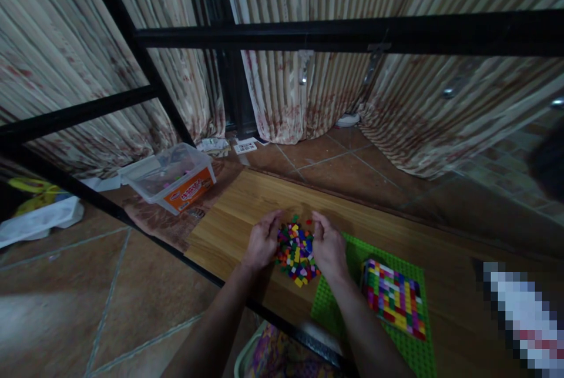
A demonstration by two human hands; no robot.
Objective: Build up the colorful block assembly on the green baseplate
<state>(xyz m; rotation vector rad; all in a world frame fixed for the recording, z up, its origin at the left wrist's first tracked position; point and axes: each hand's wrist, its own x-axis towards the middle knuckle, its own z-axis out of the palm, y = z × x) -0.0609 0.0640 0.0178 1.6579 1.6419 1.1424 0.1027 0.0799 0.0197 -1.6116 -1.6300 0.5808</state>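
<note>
A heap of small coloured bricks (296,253) lies on the wooden tabletop (238,213). My left hand (262,243) cups the heap's left side and my right hand (328,246) cups its right side, fingers curved against the bricks. I cannot make out any single brick pinched by either hand. To the right lies a green baseplate (348,301) with a flat block of coloured bricks (394,297) built on it.
A clear plastic box with an orange label (174,178) stands on the floor at the left. Black metal frame bars (352,34) cross the view above. Striped curtains (308,90) hang behind. A pixelated patch (524,313) sits at the right edge.
</note>
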